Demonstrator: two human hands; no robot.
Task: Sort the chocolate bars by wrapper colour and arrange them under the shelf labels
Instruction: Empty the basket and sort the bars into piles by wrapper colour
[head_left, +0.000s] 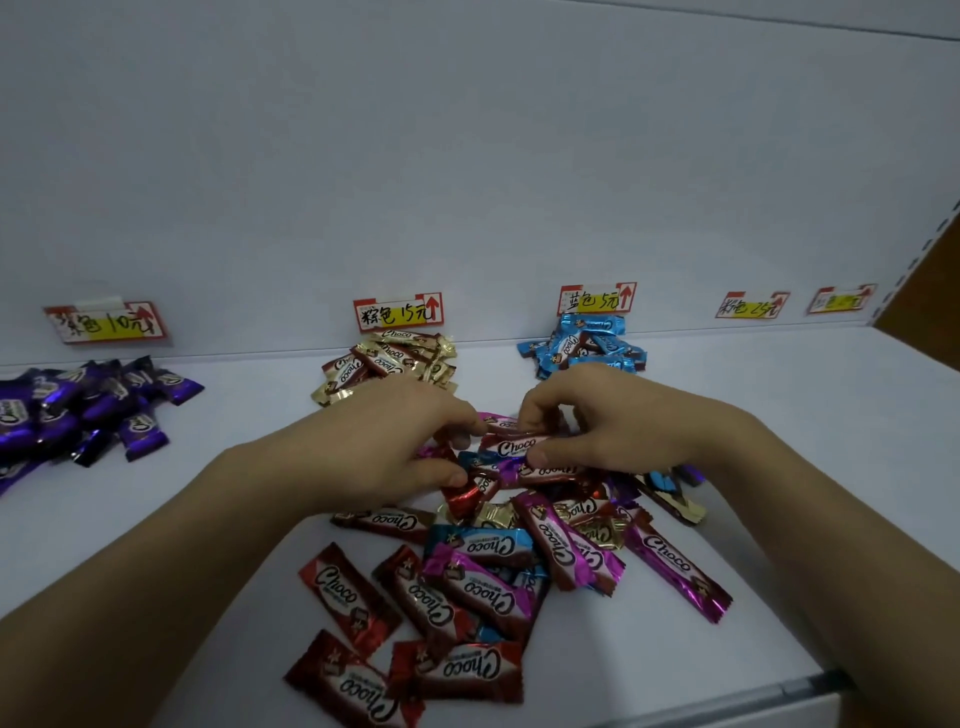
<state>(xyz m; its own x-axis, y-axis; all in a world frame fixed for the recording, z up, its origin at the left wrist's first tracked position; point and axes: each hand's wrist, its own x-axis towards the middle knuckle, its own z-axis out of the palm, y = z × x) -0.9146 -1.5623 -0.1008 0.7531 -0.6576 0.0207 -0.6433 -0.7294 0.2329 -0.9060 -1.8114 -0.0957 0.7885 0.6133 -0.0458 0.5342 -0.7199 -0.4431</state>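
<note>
head view: both hands work at the far edge of a mixed pile of choco bars lying on the white shelf in the lower centre of the frame. the left hand lies palm down on the pile, its grip narrow, thumb and fingers closing on red and magenta wrappers; which bar it holds, i cannot tell. the right hand pinches a pink-red choco bar between thumb and curled fingers. along the back wall, a heap of purple bars sits at centre left under a yellow-and-red label. gold bars lie below the middle label, blue bars below the next label. two more labels hang at upper right.
</note>
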